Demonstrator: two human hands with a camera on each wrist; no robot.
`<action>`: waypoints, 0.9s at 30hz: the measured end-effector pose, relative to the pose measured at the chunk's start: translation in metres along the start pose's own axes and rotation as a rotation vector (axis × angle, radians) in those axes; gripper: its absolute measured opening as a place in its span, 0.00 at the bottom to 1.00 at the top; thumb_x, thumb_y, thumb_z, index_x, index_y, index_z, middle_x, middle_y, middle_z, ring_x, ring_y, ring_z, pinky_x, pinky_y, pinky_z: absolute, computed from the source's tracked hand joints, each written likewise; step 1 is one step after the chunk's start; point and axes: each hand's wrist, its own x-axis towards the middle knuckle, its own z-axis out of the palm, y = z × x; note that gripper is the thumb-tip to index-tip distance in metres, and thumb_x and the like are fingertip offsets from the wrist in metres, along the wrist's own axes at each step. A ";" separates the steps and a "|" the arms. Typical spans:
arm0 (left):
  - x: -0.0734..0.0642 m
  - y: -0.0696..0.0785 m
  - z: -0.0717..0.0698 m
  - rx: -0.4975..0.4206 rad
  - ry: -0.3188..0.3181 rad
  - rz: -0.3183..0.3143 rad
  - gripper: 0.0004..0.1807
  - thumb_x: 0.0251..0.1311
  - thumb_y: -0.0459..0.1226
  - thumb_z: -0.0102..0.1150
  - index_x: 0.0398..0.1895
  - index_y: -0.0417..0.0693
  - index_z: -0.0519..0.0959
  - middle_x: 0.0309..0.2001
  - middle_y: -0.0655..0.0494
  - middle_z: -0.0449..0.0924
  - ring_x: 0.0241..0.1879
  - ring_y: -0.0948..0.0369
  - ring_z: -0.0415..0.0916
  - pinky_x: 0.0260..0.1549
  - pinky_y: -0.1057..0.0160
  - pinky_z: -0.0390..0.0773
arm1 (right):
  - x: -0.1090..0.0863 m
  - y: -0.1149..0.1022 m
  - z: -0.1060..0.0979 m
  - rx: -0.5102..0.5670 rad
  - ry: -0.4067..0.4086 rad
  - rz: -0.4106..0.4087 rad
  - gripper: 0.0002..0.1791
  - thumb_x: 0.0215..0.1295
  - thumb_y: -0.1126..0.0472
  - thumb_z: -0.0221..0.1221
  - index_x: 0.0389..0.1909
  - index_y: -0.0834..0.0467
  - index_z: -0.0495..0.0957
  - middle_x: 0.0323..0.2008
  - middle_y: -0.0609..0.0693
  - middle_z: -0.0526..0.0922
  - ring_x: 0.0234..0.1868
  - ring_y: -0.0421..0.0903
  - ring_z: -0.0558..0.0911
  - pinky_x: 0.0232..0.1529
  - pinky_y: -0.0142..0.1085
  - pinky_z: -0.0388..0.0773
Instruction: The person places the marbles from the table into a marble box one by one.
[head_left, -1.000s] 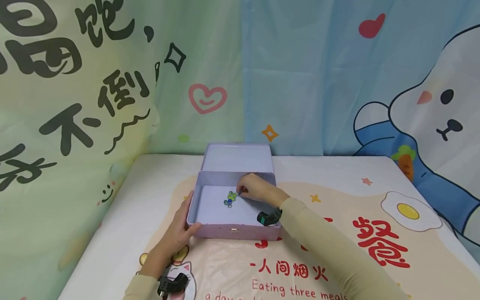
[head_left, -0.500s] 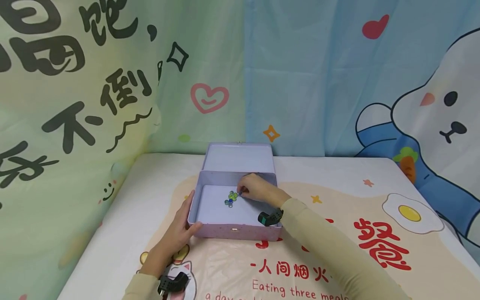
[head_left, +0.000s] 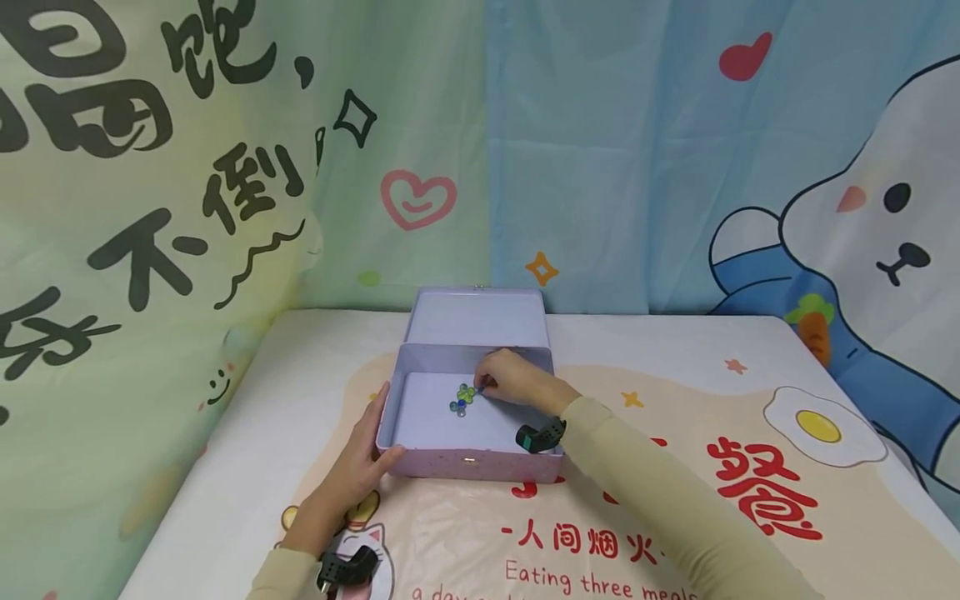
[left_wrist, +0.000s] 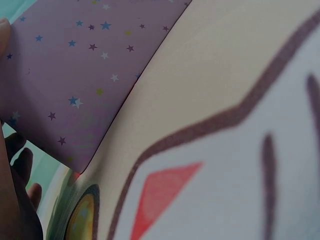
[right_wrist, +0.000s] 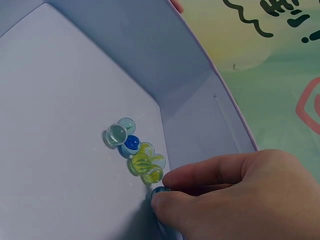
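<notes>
A shallow lilac tin box (head_left: 468, 465) stands with its hinged lid up at the back; the left wrist view shows small coloured stars on the tin box's outside (left_wrist: 107, 55). At its front left corner my left hand (head_left: 360, 467) grips the box, thumb at the front rim and fingers along the left wall. Inside, my right hand (right_wrist: 240, 192) pinches a dark blue-green glass marble (right_wrist: 158, 191) between thumb and forefinger, low over the floor. Just beside these fingertips lies a cluster of several marbles, including a yellow-green marble (right_wrist: 141, 162), a blue marble (right_wrist: 131, 143) and a clear marble (right_wrist: 117, 134).
The raised lid (head_left: 476, 319) stands behind the box, near the printed curtain (head_left: 570, 167). A printed cloth (head_left: 660, 492) covers the table. Box walls surround the marbles, and the back wall (head_left: 442, 357) is close to my right hand.
</notes>
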 end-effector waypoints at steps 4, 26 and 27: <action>-0.001 0.000 0.000 -0.004 -0.002 -0.009 0.49 0.56 0.43 0.57 0.77 0.54 0.39 0.76 0.46 0.43 0.73 0.40 0.44 0.62 0.31 0.51 | 0.000 0.000 0.002 0.004 -0.002 0.004 0.06 0.58 0.66 0.64 0.35 0.54 0.85 0.36 0.45 0.84 0.37 0.38 0.80 0.43 0.30 0.79; 0.000 -0.004 0.000 -0.005 -0.003 0.005 0.50 0.57 0.45 0.57 0.77 0.55 0.38 0.76 0.46 0.42 0.73 0.42 0.44 0.63 0.32 0.52 | 0.000 0.000 -0.002 0.114 0.070 0.011 0.08 0.60 0.63 0.62 0.40 0.54 0.84 0.37 0.45 0.84 0.38 0.38 0.80 0.45 0.32 0.79; 0.001 -0.004 0.001 -0.008 -0.003 0.006 0.49 0.58 0.45 0.57 0.77 0.56 0.38 0.76 0.47 0.42 0.73 0.42 0.45 0.63 0.33 0.52 | 0.000 0.001 -0.002 0.128 0.076 0.014 0.08 0.60 0.63 0.62 0.40 0.54 0.84 0.38 0.45 0.85 0.38 0.38 0.80 0.44 0.32 0.79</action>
